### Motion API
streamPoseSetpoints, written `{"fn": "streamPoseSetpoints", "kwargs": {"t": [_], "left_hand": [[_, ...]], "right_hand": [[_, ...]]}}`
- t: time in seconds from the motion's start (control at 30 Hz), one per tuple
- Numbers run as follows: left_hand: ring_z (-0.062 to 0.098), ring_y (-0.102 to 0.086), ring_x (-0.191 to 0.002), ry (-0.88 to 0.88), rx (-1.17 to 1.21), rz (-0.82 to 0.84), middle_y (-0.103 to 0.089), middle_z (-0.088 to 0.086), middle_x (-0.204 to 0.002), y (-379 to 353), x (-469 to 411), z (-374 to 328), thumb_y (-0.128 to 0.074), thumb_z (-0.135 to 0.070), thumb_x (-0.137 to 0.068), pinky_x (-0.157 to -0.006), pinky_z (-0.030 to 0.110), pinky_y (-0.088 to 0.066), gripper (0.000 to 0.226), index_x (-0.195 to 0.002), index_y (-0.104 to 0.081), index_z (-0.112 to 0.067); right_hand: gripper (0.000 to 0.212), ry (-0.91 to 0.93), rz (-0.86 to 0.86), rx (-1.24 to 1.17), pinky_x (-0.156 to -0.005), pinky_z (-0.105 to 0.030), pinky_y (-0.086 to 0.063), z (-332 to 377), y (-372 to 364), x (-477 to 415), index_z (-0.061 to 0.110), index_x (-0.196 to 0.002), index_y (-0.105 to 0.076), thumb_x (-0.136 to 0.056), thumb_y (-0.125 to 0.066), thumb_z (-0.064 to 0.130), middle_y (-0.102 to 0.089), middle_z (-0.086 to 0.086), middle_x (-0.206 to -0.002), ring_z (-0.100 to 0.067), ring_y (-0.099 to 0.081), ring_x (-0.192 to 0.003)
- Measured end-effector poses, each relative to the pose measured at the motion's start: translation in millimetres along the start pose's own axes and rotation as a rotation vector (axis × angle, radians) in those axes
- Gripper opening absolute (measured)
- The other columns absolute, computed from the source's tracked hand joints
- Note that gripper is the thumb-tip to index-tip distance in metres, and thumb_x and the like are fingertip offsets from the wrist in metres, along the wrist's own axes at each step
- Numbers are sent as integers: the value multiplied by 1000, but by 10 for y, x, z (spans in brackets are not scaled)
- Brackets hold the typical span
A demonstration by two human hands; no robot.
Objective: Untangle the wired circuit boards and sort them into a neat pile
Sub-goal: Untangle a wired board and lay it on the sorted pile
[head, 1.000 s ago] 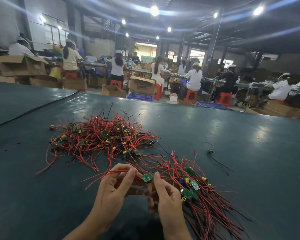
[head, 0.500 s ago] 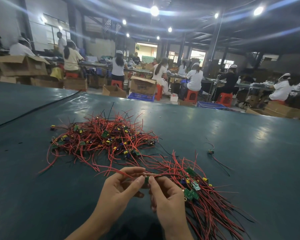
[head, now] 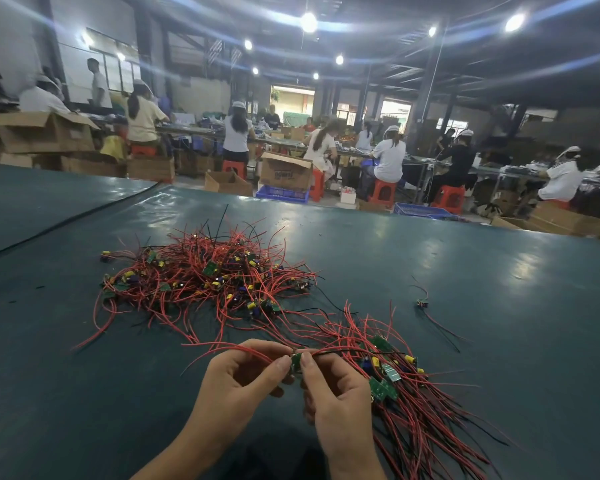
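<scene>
The tangled heap (head: 205, 275) lies upper left, unsorted. The left hand (head: 236, 379) and right hand (head: 336, 393) both pinch one circuit board (head: 296, 360) between thumb and forefinger (probably to straighten its leads for stacking). The sorted pile (head: 413, 393) lies just right, leads roughly parallel. The surface is a dark green table (head: 499, 306). Beyond it, workers (head: 390, 157) sit at benches.

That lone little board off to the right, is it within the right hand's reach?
Probably yes: nothing covers the lone board, lying apart beyond the sorted pile. But the right hand is busy pinching a small board with the left hand.
</scene>
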State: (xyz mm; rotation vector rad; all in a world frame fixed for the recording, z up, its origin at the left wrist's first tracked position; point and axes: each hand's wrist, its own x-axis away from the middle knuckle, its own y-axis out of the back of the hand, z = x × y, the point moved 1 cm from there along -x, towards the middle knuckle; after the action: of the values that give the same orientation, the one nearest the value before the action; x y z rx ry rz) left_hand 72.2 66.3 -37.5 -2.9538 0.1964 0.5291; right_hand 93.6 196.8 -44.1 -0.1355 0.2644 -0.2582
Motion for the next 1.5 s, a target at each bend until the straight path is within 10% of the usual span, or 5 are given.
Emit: {"fn": "streamPoseSetpoints", "kwargs": {"t": [1.1,1.5], "left_hand": [[20,-71,-76,60,-92,23,-74,7,-81,27,-15,80,-67,-2,-83,-58,23,-56,15,-83,-76,-14],[21,-70,-67,103,-147,119,-73,10,-73,38,-20,127,-60,-35,-79,-60,26,-55,29,-86,-73,-10]], "right_hand": [[17,-61,10,63,-53,-18,-44,-37,-6,12,9,-73,-73,-89,-65,11,-64,-2,-60,-7,-57,-55],[19,-60,-29,-31,-42,-11,-38,-18,25,-11,13,-69,-75,-86,-68,8,-58,4,-47,-1,-49,-40]]}}
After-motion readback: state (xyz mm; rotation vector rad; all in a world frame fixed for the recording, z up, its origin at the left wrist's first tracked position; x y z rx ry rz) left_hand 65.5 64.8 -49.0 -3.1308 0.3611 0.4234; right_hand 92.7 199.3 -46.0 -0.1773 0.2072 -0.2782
